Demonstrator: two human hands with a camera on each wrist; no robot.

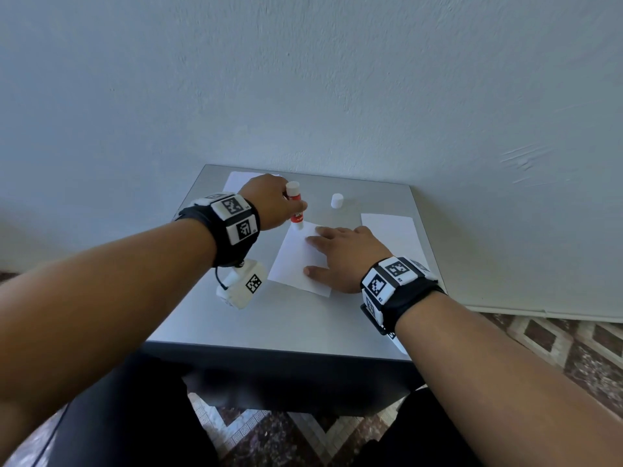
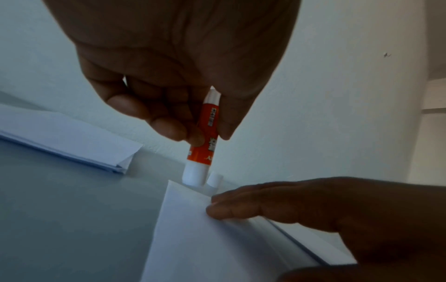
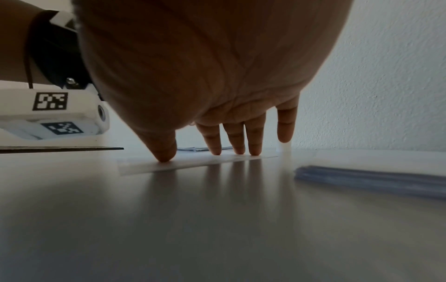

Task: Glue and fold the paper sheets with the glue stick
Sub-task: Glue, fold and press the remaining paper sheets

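Red glue stick [image 1: 296,206] upright, tip down.

Setting: plain room, likely a home
Wall: bare, pale, rough plaster [image 1: 337,79]
Floor: patterned tiles [image 1: 556,348] with diamond and key motifs
Furniture: small grey table [image 1: 269,325] pushed against the wall
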